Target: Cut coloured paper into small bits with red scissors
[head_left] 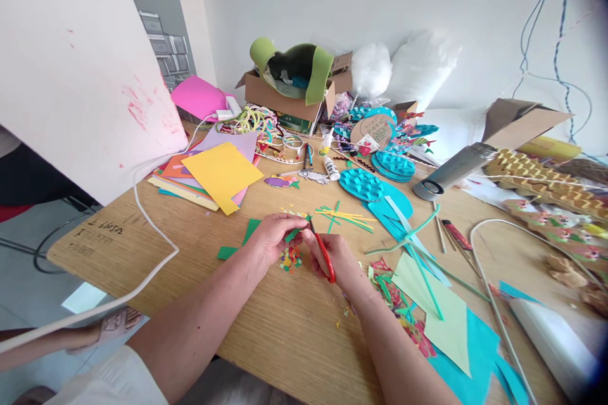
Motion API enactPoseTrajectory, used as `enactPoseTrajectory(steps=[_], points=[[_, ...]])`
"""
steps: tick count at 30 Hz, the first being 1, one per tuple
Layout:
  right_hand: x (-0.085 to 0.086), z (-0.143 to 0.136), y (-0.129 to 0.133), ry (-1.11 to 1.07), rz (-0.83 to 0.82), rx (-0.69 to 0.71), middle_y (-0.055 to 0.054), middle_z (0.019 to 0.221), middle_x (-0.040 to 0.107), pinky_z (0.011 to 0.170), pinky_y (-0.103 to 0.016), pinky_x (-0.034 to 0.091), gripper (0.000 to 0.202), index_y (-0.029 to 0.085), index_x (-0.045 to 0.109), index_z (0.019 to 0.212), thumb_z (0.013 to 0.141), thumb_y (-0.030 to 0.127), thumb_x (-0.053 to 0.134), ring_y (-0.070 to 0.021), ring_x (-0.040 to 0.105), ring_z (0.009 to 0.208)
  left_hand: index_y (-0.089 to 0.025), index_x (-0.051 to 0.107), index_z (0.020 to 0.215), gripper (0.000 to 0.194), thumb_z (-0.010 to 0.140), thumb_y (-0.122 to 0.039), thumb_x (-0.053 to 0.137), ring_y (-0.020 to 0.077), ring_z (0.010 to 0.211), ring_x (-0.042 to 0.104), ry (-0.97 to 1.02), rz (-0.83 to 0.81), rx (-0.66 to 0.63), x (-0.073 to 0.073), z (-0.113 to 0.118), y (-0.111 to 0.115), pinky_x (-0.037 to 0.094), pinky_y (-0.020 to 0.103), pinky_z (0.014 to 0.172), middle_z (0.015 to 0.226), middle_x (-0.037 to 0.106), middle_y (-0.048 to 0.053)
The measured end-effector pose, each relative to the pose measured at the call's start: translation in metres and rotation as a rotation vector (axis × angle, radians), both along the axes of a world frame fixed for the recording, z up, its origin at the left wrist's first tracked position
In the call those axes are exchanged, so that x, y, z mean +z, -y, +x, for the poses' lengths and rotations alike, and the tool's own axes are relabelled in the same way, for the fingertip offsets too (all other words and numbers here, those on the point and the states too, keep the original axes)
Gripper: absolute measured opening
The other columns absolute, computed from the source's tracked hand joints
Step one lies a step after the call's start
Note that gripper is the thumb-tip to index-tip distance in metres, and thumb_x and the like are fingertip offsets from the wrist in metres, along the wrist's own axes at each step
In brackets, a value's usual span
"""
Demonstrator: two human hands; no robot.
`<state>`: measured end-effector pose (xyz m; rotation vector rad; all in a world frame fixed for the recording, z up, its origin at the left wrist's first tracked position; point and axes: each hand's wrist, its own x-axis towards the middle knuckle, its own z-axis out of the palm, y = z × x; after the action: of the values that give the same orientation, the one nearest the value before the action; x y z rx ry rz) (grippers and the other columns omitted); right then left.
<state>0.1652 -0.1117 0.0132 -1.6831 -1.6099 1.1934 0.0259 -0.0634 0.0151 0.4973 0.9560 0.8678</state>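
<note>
My left hand [274, 237] pinches a small green paper strip [293, 234] above the middle of the table. Red-handled scissors [325, 258] are gripped in my right hand [338, 254], their blades pointing at the strip's upper end. Below the two hands lies a small pile of cut paper bits [291, 259] in orange, green, yellow and white. Green paper [228, 252] rests beside my left wrist, partly hidden by it. Just beyond the hands, thin yellow and green paper strips [349, 216] lie crossed on the wood.
A stack of coloured paper [223, 171] lies at the back left. A white cable [156, 228] crosses the table's left side. Glue bottles [331, 168], blue scalloped pieces [361, 185] and a steel flask [453, 171] stand or lie farther back. Paper scraps [394, 294] surround my right forearm.
</note>
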Motion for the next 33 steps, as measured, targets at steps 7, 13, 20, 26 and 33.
enactPoseTrajectory(steps=[7,13,20,26,33], points=[[-0.001,0.0,0.0,0.025,-0.001,-0.016,0.0,0.039,0.05,0.038,-0.022,0.033,0.06,0.018,0.046,0.053,0.079,0.072,0.042,-0.0126,0.047,0.035,-0.012,0.065,0.062,0.015,0.052,-0.012,0.076,0.0115,0.061,0.058,-0.003,-0.008,-0.011,0.0,-0.001,0.0,0.045,0.023,0.057,0.066,0.066,0.004],[0.001,-0.001,0.0,0.038,0.002,-0.035,0.0,0.037,0.048,0.036,-0.022,0.031,0.06,0.019,0.044,0.052,0.079,0.072,0.042,-0.0115,0.044,0.032,-0.011,0.067,0.064,0.015,0.053,-0.013,0.076,0.0109,0.061,0.058,0.001,-0.007,-0.023,0.0,-0.001,0.0,0.045,0.022,0.057,0.068,0.066,0.005],[-0.001,0.001,-0.002,0.028,-0.026,-0.051,0.001,0.036,0.048,0.034,-0.022,0.031,0.059,0.019,0.044,0.052,0.078,0.072,0.042,-0.0117,0.044,0.031,-0.011,0.066,0.066,0.018,0.052,-0.017,0.077,0.0105,0.058,0.058,-0.012,0.022,-0.064,-0.004,-0.002,-0.002,0.045,0.022,0.055,0.069,0.066,0.005],[0.003,0.0,-0.003,0.045,-0.092,-0.008,0.0,0.038,0.05,0.035,-0.021,0.034,0.058,0.018,0.046,0.05,0.079,0.069,0.044,-0.0119,0.046,0.033,-0.013,0.065,0.063,0.016,0.054,-0.018,0.077,0.0066,0.044,0.05,-0.064,0.106,-0.088,-0.007,-0.008,-0.01,0.035,0.019,0.044,0.057,0.061,0.001],[0.005,0.0,0.0,-0.004,-0.078,0.071,0.0,0.04,0.05,0.037,-0.019,0.035,0.057,0.017,0.047,0.05,0.081,0.065,0.046,-0.0109,0.048,0.036,-0.012,0.066,0.061,0.017,0.05,-0.017,0.078,0.0054,0.046,0.051,-0.041,0.146,-0.133,-0.006,-0.013,-0.014,0.037,0.018,0.045,0.054,0.059,0.0]])
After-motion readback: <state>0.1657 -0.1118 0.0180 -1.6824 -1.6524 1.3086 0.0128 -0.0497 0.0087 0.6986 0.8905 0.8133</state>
